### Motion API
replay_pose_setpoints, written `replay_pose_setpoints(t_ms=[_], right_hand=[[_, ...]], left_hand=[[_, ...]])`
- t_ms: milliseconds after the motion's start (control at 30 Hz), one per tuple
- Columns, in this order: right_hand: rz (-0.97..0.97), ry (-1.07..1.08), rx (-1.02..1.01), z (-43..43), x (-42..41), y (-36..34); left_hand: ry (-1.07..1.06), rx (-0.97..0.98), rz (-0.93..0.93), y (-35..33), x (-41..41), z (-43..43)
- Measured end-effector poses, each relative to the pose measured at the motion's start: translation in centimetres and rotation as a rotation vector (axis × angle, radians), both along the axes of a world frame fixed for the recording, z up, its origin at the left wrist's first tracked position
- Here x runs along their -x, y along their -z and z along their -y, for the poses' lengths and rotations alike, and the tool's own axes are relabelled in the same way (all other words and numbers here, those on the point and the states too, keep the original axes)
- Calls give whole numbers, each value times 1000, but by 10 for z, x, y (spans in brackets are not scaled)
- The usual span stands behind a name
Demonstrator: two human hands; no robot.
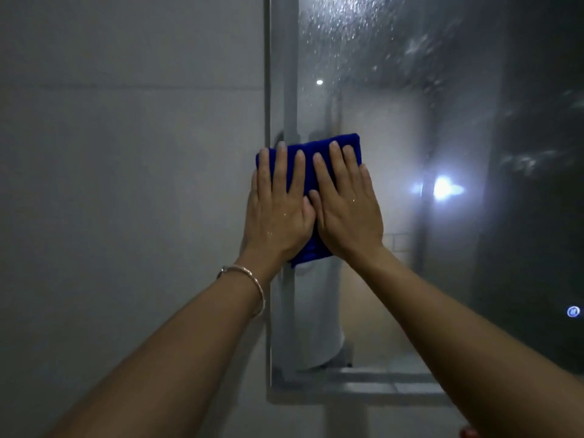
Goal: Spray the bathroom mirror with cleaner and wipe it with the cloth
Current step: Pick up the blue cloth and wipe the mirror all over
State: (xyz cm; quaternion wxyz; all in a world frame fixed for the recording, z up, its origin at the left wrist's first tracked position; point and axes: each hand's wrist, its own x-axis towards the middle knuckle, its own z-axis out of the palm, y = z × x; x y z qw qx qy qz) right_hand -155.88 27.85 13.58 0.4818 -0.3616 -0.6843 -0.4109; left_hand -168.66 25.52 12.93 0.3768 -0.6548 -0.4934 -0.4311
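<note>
A folded blue cloth (343,143) lies flat against the bathroom mirror (410,121), close to the mirror's left edge. My left hand (278,210) and my right hand (346,203) press on the cloth side by side with straight fingers, thumbs touching. Only the cloth's top and a strip below the palms show. Spray droplets speckle the upper part of the glass, and the rest looks hazy. A bracelet sits on my left wrist. No spray bottle is in view.
A plain grey tiled wall (126,184) fills the left half. The mirror's frame edge (268,90) runs vertically down the middle. A bright light reflection (442,188) glares in the glass, and a small lit round icon (573,311) glows at the right.
</note>
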Motion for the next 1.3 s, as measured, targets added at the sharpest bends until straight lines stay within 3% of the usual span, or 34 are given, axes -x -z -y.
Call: replay_pose_setpoints(t_ms=[200, 367, 700, 1300], right_hand=[[10, 57, -11, 6, -6, -102], [-2, 83, -14, 5, -10, -108], [-38, -11, -30, 3, -25, -38], [40, -43, -48, 6, -14, 86]], left_hand=[[-29, -37, -1, -103, -5, 2], [-80, -93, -23, -111, -9, -3], [-61, -71, -79, -46, -21, 0], [-5, -63, 26, 92, -10, -1]])
